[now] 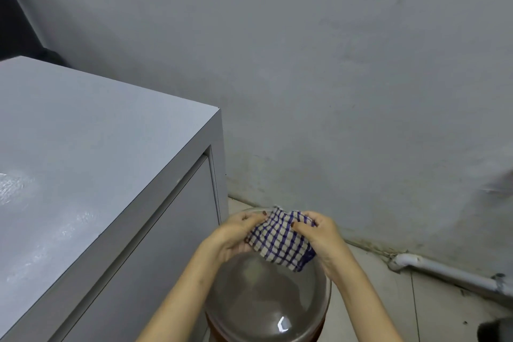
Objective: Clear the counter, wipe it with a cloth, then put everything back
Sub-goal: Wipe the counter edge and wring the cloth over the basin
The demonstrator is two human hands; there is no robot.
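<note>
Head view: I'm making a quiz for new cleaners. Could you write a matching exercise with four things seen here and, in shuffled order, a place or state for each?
Things
1. checked cloth
2. counter
3. basin
4. white pipe

Places or states
A. runs along the foot of the wall
B. gripped by the left hand and the right hand
C. grey, with a shiny patch on top
D. round and see-through, beneath the cloth

Pairs: 1-B, 2-C, 3-D, 4-A

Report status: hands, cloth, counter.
The left hand and right hand grip the cloth, bunched over the basin. The counter sits left, shiny patch on top. Nothing in between.
</note>
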